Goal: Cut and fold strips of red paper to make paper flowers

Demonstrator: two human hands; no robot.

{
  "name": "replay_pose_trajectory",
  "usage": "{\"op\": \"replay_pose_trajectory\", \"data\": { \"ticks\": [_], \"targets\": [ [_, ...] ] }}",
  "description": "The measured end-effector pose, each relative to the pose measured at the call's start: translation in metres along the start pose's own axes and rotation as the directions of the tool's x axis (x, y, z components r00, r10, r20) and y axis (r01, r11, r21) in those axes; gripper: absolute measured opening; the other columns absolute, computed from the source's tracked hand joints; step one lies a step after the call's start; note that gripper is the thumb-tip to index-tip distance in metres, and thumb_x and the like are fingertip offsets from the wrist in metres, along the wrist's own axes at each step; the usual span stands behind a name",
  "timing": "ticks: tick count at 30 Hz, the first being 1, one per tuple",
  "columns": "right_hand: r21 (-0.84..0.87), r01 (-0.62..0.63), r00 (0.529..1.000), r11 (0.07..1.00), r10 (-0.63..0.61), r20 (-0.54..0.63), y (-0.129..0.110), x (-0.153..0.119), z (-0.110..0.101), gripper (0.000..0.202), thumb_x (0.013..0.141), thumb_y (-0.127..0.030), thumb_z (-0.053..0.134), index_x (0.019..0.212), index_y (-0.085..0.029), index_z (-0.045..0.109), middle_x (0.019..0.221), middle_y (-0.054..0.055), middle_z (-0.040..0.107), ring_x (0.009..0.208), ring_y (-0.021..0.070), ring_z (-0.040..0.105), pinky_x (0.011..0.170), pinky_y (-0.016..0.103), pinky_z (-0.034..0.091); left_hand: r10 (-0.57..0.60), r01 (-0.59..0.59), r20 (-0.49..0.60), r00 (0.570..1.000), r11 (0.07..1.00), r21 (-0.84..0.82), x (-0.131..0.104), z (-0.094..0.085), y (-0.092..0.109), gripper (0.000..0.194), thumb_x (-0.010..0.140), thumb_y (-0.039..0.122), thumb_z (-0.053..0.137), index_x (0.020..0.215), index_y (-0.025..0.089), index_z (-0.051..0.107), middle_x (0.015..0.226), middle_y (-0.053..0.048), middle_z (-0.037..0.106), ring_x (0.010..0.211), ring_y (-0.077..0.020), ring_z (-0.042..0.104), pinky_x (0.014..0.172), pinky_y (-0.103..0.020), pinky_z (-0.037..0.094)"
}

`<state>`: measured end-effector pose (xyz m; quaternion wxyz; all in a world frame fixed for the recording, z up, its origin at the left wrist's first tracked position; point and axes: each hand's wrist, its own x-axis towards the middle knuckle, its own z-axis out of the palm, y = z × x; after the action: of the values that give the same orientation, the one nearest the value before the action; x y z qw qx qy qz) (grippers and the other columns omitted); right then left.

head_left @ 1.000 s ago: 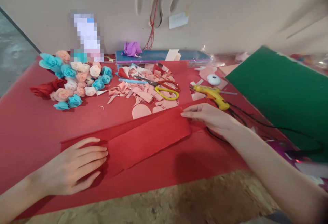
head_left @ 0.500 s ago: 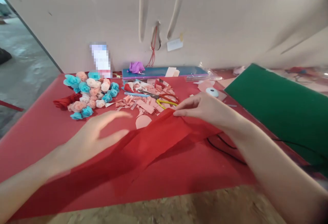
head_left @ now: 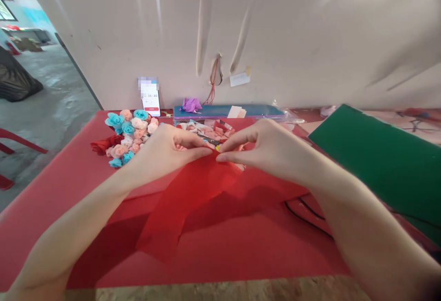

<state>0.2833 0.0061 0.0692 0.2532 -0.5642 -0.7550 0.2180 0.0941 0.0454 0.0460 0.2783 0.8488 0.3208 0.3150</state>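
Observation:
A thin red crepe paper strip hangs from both hands above the red tabletop. My left hand pinches its upper edge between thumb and fingers. Close beside it, my right hand pinches the same edge, the fingertips almost meeting. One end of the strip droops toward the front left, and the rest trails to the right beneath my right forearm. Behind the hands, scissors lie among pink paper scraps, partly hidden by my fingers.
Blue, pink and white paper roses and a red rose lie at the left. A phone leans against the wall. Purple crumpled paper rests on a blue board. A green board and black cable are at the right.
My left hand, open before, has moved right and closed on the strip's edge beside my right hand. The strip's left end now hangs down toward the front. The camera view has tilted upward.

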Motion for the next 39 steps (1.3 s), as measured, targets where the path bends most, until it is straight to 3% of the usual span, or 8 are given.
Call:
{"op": "replay_pose_trajectory", "data": {
  "ticks": [4, 7, 10, 19, 24, 29, 34, 39],
  "targets": [
    [-0.114, 0.023, 1.000, 0.993, -0.021, 0.023, 0.008, -0.008, -0.014, 0.014, 0.070, -0.031, 0.063, 0.059, -0.025, 0.070, 0.054, -0.003, 0.064, 0.050, 0.0125, 0.056, 0.044, 0.024, 0.040, -0.093, 0.090, -0.106, 0.990, 0.995, -0.030, -0.003, -0.021, 0.004, 0.012, 0.074, 0.029, 0.064, 0.070, 0.021, 0.072, 0.066, 0.003, 0.069, 0.061, -0.0115, 0.063, 0.059, -0.019, 0.049],
    [-0.117, 0.024, 0.994, 0.993, -0.035, -0.099, 0.011, -0.009, -0.018, 0.018, 0.072, -0.040, 0.062, 0.065, -0.026, 0.070, 0.067, -0.001, 0.069, 0.058, 0.0155, 0.061, 0.048, 0.026, 0.044, -0.099, 0.089, -0.177, 0.979, 0.994, -0.066, -0.006, -0.030, 0.006, 0.009, 0.071, 0.027, 0.066, 0.068, 0.021, 0.072, 0.070, 0.002, 0.070, 0.067, -0.0123, 0.064, 0.055, -0.017, 0.045],
    [-0.004, 0.150, 0.974, 0.989, -0.148, -0.174, 0.003, -0.004, -0.010, 0.020, 0.074, -0.043, 0.060, 0.081, -0.028, 0.070, 0.086, -0.002, 0.071, 0.078, 0.0174, 0.065, 0.064, 0.028, 0.050, -0.103, 0.092, -0.191, 0.976, 0.994, -0.064, -0.007, -0.030, 0.007, 0.010, 0.071, 0.028, 0.065, 0.068, 0.022, 0.072, 0.070, 0.002, 0.070, 0.060, -0.0101, 0.061, 0.051, -0.017, 0.042],
    [0.016, 0.227, 0.936, 0.974, -0.213, -0.280, -0.019, 0.004, 0.004, 0.007, 0.072, -0.027, 0.065, 0.071, -0.025, 0.071, 0.072, -0.004, 0.071, 0.067, 0.0166, 0.065, 0.062, 0.028, 0.052, -0.162, 0.134, -0.242, 0.957, 0.983, -0.128, -0.012, -0.035, 0.008, 0.011, 0.070, 0.030, 0.066, 0.069, 0.021, 0.072, 0.051, 0.004, 0.059, 0.039, -0.0051, 0.045, 0.037, -0.017, 0.029],
    [0.014, 0.250, 0.848, 0.968, -0.212, -0.486, -0.011, 0.004, -0.005, 0.009, 0.071, -0.033, 0.066, 0.070, -0.025, 0.070, 0.064, -0.002, 0.069, 0.058, 0.0159, 0.063, 0.052, 0.028, 0.049, -0.222, 0.166, -0.340, 0.914, 0.968, -0.188, -0.015, -0.036, 0.004, 0.015, 0.067, 0.035, 0.068, 0.070, 0.020, 0.071, 0.041, 0.005, 0.051, 0.035, -0.0065, 0.043, 0.034, -0.018, 0.027],
    [0.077, 0.300, 0.899, 0.951, -0.254, -0.357, -0.019, 0.010, 0.004, 0.017, 0.072, -0.036, 0.064, 0.083, -0.023, 0.070, 0.077, 0.000, 0.070, 0.067, 0.0165, 0.064, 0.059, 0.029, 0.052, -0.178, 0.071, -0.371, 0.912, 0.957, -0.282, -0.012, -0.032, 0.008, 0.008, 0.071, 0.026, 0.065, 0.069, 0.021, 0.070, 0.052, 0.005, 0.060, 0.040, -0.0059, 0.050, 0.034, -0.015, 0.030],
    [0.023, 0.308, 0.893, 0.951, -0.281, -0.352, -0.028, 0.014, 0.014, 0.011, 0.075, -0.026, 0.062, 0.077, -0.023, 0.072, 0.067, -0.002, 0.069, 0.061, 0.0149, 0.063, 0.060, 0.028, 0.051, -0.113, 0.058, -0.340, 0.934, 0.984, -0.169, -0.009, -0.032, 0.015, 0.009, 0.071, 0.025, 0.068, 0.078, 0.023, 0.072, 0.052, 0.007, 0.059, 0.030, -0.0016, 0.035, 0.031, -0.017, 0.020],
    [0.018, 0.321, 0.887, 0.947, -0.294, -0.357, -0.032, 0.013, 0.012, 0.009, 0.074, -0.025, 0.063, 0.075, -0.024, 0.072, 0.066, -0.003, 0.069, 0.058, 0.0137, 0.062, 0.055, 0.025, 0.050, -0.009, -0.050, -0.395, 0.919, 0.989, -0.139, -0.010, -0.035, 0.016, 0.002, 0.069, 0.024, 0.071, 0.067, 0.024, 0.073, 0.063, 0.005, 0.068, 0.053, -0.0092, 0.059, 0.049, -0.018, 0.043]
  ]
}}
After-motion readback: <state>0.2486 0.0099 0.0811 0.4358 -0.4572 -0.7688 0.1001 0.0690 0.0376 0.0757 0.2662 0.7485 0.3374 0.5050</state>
